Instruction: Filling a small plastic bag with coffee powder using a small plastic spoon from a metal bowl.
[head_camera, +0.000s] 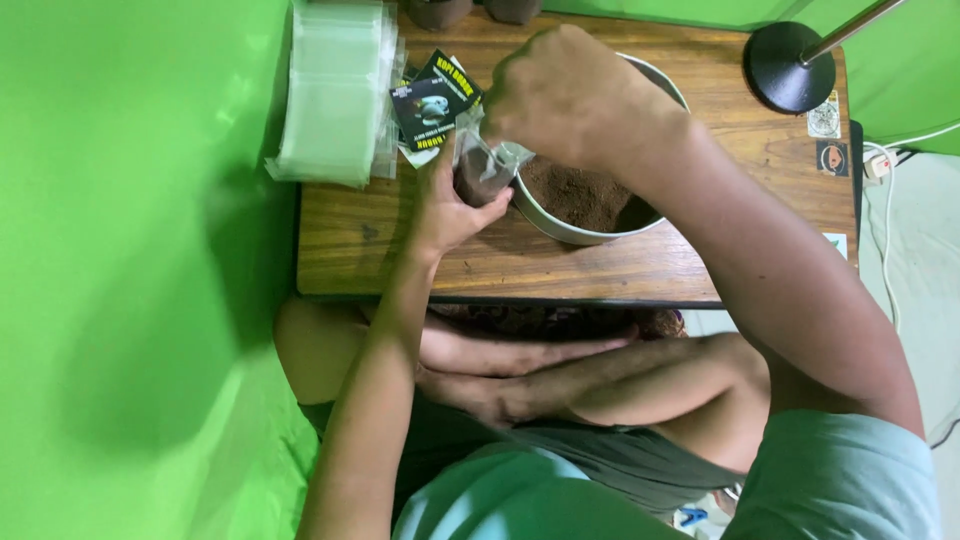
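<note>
1. The left hand (447, 205) is wrapping its fingers round a small clear bag (483, 170), thumb on one side and the rest curled behind, so it's clamped snug, not spread. The bag is standing upright just outside the bowl's left rim, and it's already showing brown powder inside.

2. The right hand (565, 95) is hovering over the mouth of the bag with its fingers bunched down into a loose fist. The back of the hand is facing the camera, so I can't tell what (if anything) it's pinching.

3. The bowl (560, 228) is a round metal one sitting mid-table, holding a heap of brown powder (580, 195). The right forearm is crossing over its far side.

4. Packaging stuff: a thick stack of clear bags (335, 90) is hanging off the table's left edge, pale against the green backdrop. Just beside it, fanned between the stack and the left hand, a few small black cards (432, 105) with yellow bands are lying (labels, I guess; print too small to matter).

5. Over at the table's (600, 270) right edge, a couple of small stickers (826, 120) are sitting near a round black stand base (790, 65) with a metal pole leaning off.

6. A white cable is trailing down off the right.
</note>
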